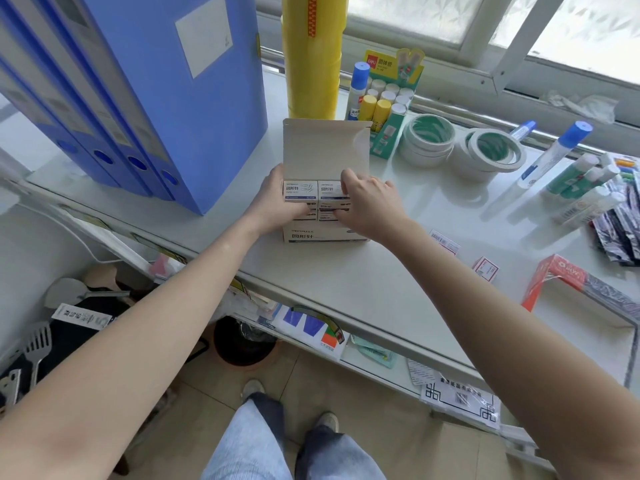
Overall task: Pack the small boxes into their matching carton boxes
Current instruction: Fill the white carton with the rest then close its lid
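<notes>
A white carton box [320,235] with blue print stands on the white shelf, its lid flap [323,150] raised upright. Several small white paper-clip boxes [300,190] fill it in rows, labels facing me. My left hand [277,199] grips the carton's left side, thumb on the small boxes. My right hand [369,206] rests on the right row, fingers curled over a small box there. Two small red-and-white boxes [486,269] lie loose on the shelf to the right, and an open red carton [557,277] stands beyond them.
Blue file boxes [145,98] stand left of the carton, a yellow roll stack [311,57] behind it. A glue-stick display [388,102], tape rolls [427,138], glue bottles [554,150] and pens [620,223] fill the right. The shelf edge [311,299] runs diagonally below.
</notes>
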